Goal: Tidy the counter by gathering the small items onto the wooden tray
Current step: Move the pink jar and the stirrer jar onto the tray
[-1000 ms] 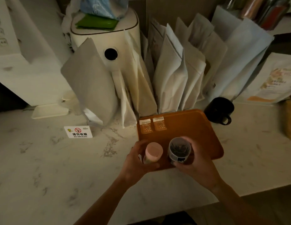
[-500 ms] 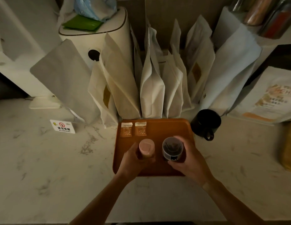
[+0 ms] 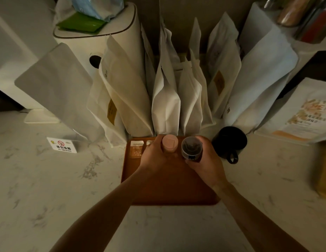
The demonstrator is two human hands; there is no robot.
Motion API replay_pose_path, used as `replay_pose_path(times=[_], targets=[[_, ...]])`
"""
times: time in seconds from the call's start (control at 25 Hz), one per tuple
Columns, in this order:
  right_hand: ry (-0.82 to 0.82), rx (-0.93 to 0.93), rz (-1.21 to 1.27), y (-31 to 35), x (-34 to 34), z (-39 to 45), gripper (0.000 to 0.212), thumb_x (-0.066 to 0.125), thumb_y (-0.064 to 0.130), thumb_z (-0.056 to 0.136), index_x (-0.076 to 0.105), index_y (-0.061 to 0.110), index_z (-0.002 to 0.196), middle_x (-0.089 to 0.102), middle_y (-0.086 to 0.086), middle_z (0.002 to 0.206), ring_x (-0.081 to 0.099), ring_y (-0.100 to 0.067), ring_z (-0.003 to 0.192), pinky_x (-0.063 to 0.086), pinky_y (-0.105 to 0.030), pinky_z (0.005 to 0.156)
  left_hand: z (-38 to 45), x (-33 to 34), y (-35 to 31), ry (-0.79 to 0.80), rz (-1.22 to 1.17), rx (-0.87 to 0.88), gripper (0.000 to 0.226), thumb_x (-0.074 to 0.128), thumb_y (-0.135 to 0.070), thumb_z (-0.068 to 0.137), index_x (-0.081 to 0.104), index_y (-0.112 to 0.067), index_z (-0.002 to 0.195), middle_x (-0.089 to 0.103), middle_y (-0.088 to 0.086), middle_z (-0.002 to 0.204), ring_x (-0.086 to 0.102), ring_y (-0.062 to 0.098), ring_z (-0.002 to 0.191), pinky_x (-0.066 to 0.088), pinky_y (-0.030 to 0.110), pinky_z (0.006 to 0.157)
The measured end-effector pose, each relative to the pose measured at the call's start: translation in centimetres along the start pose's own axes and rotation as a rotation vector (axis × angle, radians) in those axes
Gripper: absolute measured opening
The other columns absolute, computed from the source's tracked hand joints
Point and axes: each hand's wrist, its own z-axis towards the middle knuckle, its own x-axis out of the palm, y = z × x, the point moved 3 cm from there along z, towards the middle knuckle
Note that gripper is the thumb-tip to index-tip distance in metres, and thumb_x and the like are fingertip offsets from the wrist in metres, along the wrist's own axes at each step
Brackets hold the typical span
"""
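Marble counter [image 3: 49, 188] under wooden tray [image 3: 169, 193]

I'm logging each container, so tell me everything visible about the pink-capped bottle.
The pink-capped bottle is small and round, with a flat, matte, pale pink cap facing the camera; the cap looks like plastic. Its body is almost wholly hidden, so its contents cannot be told. It stands roughly upright at the far end of the wooden tray, though whether its base rests on the tray is hidden. The left hand grips it, fingers curled round the body. The clear jar sits close on its right.
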Motion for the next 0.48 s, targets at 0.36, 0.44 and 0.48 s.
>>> replay_pose_path(times=[0.36, 0.44, 0.48], targets=[[0.003, 0.066, -0.033, -0.6, 0.2, 1.7, 0.083, 0.076, 0.047, 0.075, 0.031, 0.033, 0.143, 0.049, 0.004, 0.145, 0.047, -0.014, 0.131, 0.035, -0.025, 0.099, 2.2, 1.4, 0.2, 0.015, 0.232, 0.028, 0.055, 0.074, -0.051, 0.076, 0.049, -0.028, 0.120, 0.059, -0.013, 0.102, 0.055, 0.006, 0.091, 0.040, 0.024, 0.076], [0.012, 0.068, -0.025, -0.7, 0.3, 1.8, 0.083, 0.076, 0.047, 0.075, 0.031, 0.034, 0.143, 0.050, 0.004, 0.144, 0.047, -0.014, 0.131, 0.035, -0.026, 0.099, 2.0, 1.3, 0.2, -0.019, 0.215, 0.071, 0.062, 0.076, -0.054, 0.073, 0.045, -0.031, 0.121, 0.061, -0.012, 0.105, 0.048, 0.004, 0.090, 0.036, 0.023, 0.073], [0.016, 0.070, -0.021, -0.8, 0.3, 1.8, 0.082, 0.076, 0.046, 0.076, 0.031, 0.034, 0.143, 0.050, 0.004, 0.144, 0.047, -0.015, 0.131, 0.035, -0.026, 0.100, 1.9, 1.3, 0.2, -0.032, 0.199, 0.084, 0.064, 0.078, -0.054, 0.071, 0.044, -0.031, 0.121, 0.064, -0.010, 0.108, 0.050, 0.005, 0.091, 0.036, 0.023, 0.073]])
